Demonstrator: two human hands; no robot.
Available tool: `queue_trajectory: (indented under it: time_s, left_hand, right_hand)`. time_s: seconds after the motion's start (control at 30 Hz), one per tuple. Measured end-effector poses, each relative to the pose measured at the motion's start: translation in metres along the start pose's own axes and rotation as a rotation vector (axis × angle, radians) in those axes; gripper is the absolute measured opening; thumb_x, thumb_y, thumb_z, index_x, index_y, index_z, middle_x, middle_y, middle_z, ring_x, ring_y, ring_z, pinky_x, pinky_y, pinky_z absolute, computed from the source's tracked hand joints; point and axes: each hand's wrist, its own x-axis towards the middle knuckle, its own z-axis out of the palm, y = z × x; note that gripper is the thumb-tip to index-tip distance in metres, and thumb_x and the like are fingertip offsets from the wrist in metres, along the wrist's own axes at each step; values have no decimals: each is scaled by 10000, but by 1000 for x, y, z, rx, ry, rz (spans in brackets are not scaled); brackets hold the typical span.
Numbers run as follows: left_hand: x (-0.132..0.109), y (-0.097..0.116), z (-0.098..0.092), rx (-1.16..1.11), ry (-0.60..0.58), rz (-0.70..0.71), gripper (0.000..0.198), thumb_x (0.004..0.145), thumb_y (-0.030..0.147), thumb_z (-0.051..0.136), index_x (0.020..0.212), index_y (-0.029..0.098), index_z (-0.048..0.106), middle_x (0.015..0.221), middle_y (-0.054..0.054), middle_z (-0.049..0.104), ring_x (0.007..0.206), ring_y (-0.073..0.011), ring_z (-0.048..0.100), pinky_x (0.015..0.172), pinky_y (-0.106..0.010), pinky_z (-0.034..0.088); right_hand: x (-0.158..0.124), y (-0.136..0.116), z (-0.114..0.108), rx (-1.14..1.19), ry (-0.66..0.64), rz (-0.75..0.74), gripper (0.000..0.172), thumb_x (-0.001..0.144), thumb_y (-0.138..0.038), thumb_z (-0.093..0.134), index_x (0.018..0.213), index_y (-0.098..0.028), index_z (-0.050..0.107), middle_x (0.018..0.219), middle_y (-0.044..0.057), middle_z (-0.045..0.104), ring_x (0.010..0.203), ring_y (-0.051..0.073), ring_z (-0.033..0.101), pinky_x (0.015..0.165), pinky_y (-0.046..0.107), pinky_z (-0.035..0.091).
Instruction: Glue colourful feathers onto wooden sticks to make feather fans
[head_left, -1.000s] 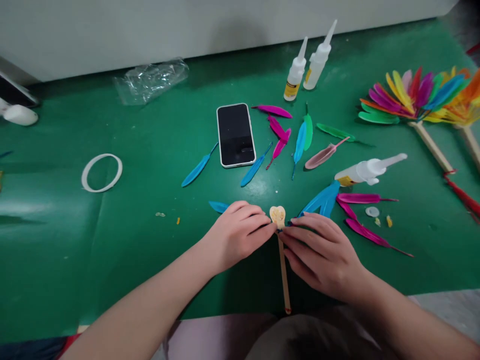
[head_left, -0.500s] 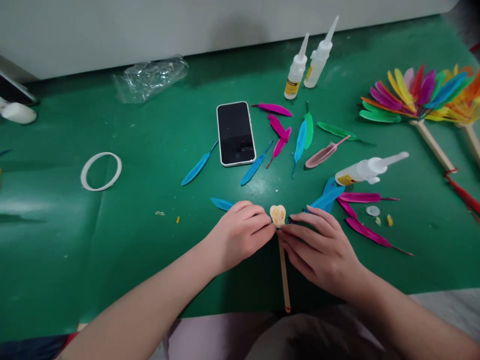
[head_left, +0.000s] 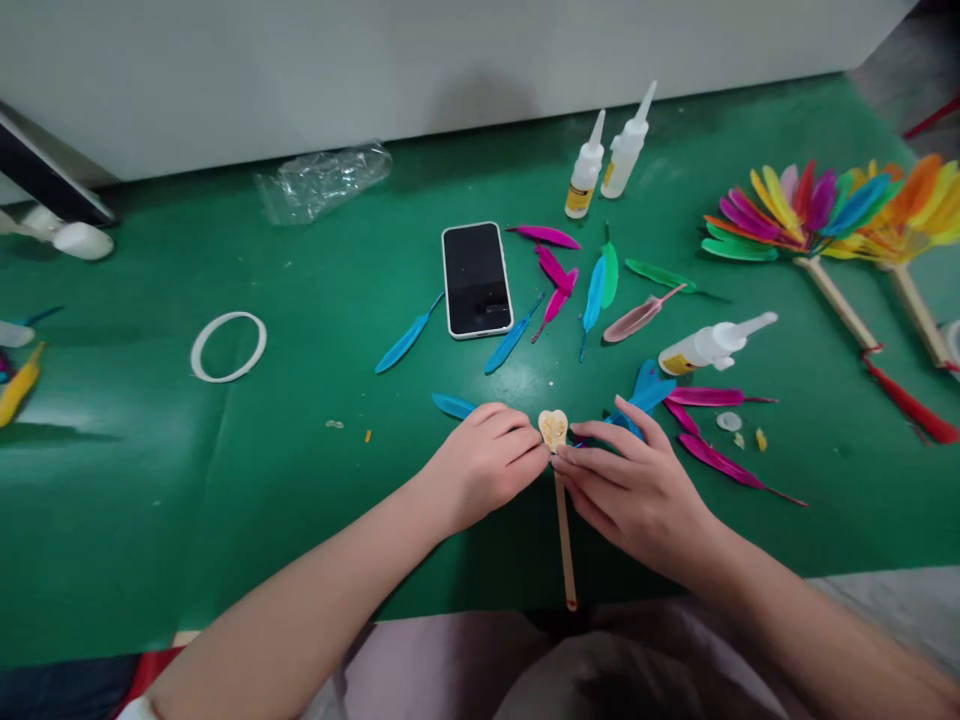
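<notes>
A slim wooden stick (head_left: 565, 540) with a heart-shaped head (head_left: 553, 429) lies between my hands, its lower end pointing toward me. Yellowish glue-like patches mark the head. My left hand (head_left: 499, 465) is closed, its fingertips pinching the stick just below the head. From the right, my right hand (head_left: 645, 490) grips the same neck with thumb and fingertips, its other fingers slightly spread. Behind the left hand a blue feather (head_left: 452, 405) pokes out. Crossed blue feathers (head_left: 646, 397) lie just beyond the right fingers. What lies under the fingertips is hidden.
Several loose feathers surround a phone (head_left: 478, 280). Two glue bottles (head_left: 584, 180) stand at the back; another glue bottle (head_left: 705, 348) lies on its side. Finished feather fans (head_left: 806, 215) rest at right. A white ring (head_left: 228, 347) and crumpled plastic bag (head_left: 326, 180) are left.
The camera view has shifted slightly, bringing more of the left side and the fans into sight. Both hands keep nearly the same hold on the stick.
</notes>
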Motion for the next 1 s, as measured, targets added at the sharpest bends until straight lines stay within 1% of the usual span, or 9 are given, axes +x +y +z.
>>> queue_trajectory:
  time_s: [0.17, 0.3, 0.33, 0.4, 0.53, 0.6, 0.7, 0.87, 1.0]
  left_hand:
    - [-4, 2, 0, 63, 38, 33, 205, 900, 138, 435, 939, 138, 636, 862, -45, 682, 867, -173, 549, 791, -333, 405]
    - [-4, 8, -2, 89, 63, 36, 205, 893, 129, 440, 957, 142, 635, 869, -49, 683, 868, -169, 560, 760, -317, 423]
    - [-4, 10, -3, 95, 67, 26, 197, 888, 137, 451, 950, 146, 638, 884, -51, 680, 869, -171, 562, 755, -318, 428]
    - [-6, 15, -8, 101, 111, -28, 184, 875, 145, 474, 945, 154, 644, 923, -61, 672, 881, -177, 566, 764, -328, 441]
    - [-22, 33, -23, 61, 435, -335, 203, 869, 149, 480, 977, 163, 650, 862, -70, 651, 831, -154, 580, 749, -305, 472]
    - [-33, 48, -32, -32, 606, -521, 166, 853, 208, 529, 948, 179, 663, 826, -52, 658, 790, -145, 591, 746, -299, 479]
    - [-50, 72, -39, -292, 726, -817, 132, 780, 314, 622, 787, 195, 678, 782, -23, 681, 769, -153, 607, 770, -303, 470]
    - [-63, 100, -30, -537, 694, -1001, 252, 785, 392, 588, 665, 177, 642, 550, 10, 627, 560, -135, 591, 618, -251, 461]
    - [-45, 106, -27, -847, 587, -963, 390, 837, 460, 482, 721, 141, 674, 646, -60, 692, 623, -175, 657, 606, -262, 494]
  right_hand:
    - [1, 0, -17, -10, 69, -79, 199, 807, -176, 568, 988, -220, 636, 943, -11, 700, 1057, 184, 553, 1036, 478, 283]
    - [-20, -21, -29, -46, 277, 84, 112, 798, -151, 579, 886, -168, 647, 859, 43, 700, 819, 152, 608, 784, 310, 461]
    - [-26, -29, -29, -61, 257, 162, 75, 813, -180, 569, 811, -160, 641, 772, 42, 688, 722, 137, 603, 698, 273, 458]
    - [-38, -46, -23, -143, 109, 300, 256, 842, -325, 538, 642, -174, 592, 591, 16, 619, 573, 122, 577, 537, 244, 390]
    - [-44, -75, -7, -272, -178, 452, 374, 837, -488, 480, 627, -185, 543, 549, 6, 599, 471, 132, 567, 432, 263, 238]
    - [-40, -82, -3, -313, -230, 485, 289, 853, -408, 481, 688, -182, 553, 598, 19, 633, 485, 143, 588, 432, 266, 205]
    - [-34, -85, -1, -343, -205, 478, 195, 849, -254, 472, 691, -170, 551, 597, 35, 642, 481, 143, 595, 434, 275, 189]
    - [-31, -85, -12, -371, -89, 434, 215, 828, -191, 456, 646, -148, 561, 561, 54, 623, 483, 139, 584, 444, 274, 211]
    - [-29, -90, -39, -344, 44, 349, 265, 848, -231, 425, 637, -159, 566, 559, 35, 603, 513, 132, 571, 474, 252, 290]
